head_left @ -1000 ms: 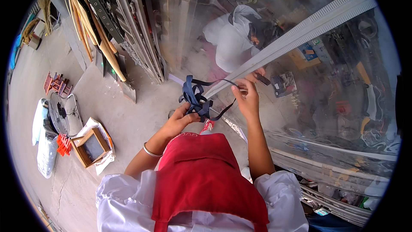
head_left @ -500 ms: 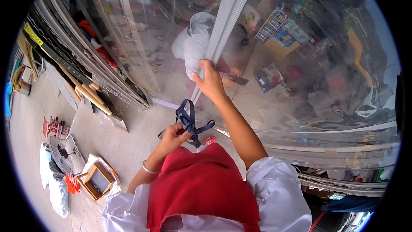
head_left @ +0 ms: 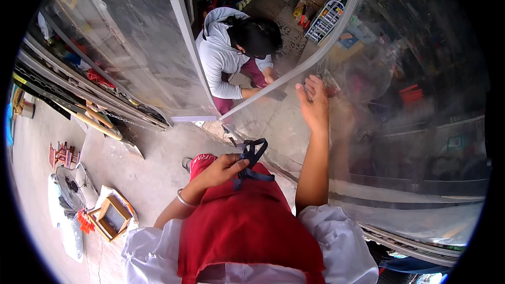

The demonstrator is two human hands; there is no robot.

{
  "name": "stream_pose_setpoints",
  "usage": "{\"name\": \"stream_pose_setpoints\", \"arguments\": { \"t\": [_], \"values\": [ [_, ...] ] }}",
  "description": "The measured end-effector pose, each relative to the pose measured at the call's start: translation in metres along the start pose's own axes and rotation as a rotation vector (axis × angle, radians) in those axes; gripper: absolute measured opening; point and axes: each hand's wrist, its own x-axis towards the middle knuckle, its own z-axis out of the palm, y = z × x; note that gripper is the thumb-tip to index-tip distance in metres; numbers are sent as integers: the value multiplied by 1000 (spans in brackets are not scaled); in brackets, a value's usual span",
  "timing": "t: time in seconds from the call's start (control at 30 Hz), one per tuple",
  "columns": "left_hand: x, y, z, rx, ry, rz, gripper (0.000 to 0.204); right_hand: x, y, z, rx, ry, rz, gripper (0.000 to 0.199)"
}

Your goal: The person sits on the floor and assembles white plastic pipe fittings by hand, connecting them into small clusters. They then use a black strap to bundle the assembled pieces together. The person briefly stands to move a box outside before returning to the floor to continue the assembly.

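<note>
Strap in one hand, clear sheet under the other.
My left hand (head_left: 220, 171) grips the dark strap (head_left: 251, 159) below the plastic sheet (head_left: 368, 126); my right hand (head_left: 314, 106) presses open against it and could slip.

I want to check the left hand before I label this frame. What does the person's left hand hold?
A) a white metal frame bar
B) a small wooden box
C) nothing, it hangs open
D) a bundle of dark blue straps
D: the left hand is closed around the bundle of dark blue straps in front of the red apron, while the right hand rests on the transparent plastic sheet.
</note>
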Motion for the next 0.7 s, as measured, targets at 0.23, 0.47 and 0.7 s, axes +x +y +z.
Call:
{"name": "stream_pose_setpoints", "arguments": {
  "t": [0.23, 0.47, 0.7],
  "values": [
    [62, 6, -17, 50, -282, 199, 27, -45, -27, -91, 200, 31, 182, 52],
    [131, 24, -8, 80, -640, 129, 28, -157, -48, -183, 307, 471, 234, 53],
    [197, -44, 58, -52, -613, 26, 24, -292, -74, -218, 817, 1031, -375, 50]
  ]
}}
